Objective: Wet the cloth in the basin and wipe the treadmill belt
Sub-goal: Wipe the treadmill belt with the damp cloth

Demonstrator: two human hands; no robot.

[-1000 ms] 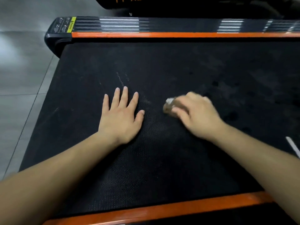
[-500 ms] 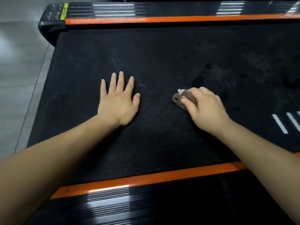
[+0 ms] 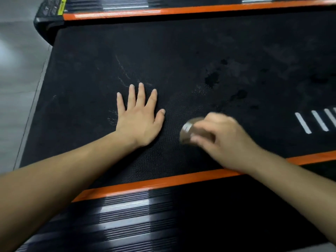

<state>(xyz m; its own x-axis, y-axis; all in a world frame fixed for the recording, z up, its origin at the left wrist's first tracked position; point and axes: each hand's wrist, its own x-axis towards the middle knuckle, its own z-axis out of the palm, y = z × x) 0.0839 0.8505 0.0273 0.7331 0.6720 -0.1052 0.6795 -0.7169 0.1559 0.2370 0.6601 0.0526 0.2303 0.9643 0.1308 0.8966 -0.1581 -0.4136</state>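
The black treadmill belt (image 3: 181, 57) fills the middle of the view, with dark wet spots right of centre. My left hand (image 3: 140, 117) lies flat on the belt, fingers straight and spread. To its right, my right hand (image 3: 220, 140) grips a small bunched brown cloth (image 3: 187, 131) and presses it on the belt near the front edge. Hand and cloth are blurred by motion, and most of the cloth is hidden under the fingers. No basin is in view.
Orange trim (image 3: 163, 180) and a ribbed black side rail (image 3: 127, 219) run along the near edge; another orange strip (image 3: 181, 10) and rail border the far edge. White stripes (image 3: 316, 120) mark the belt at right. Grey tiled floor (image 3: 18, 79) lies to the left.
My right hand has dragged the cloth toward me, closer to the near orange edge. The left hand stays flat in place. The view has tilted, showing more of the near rail.
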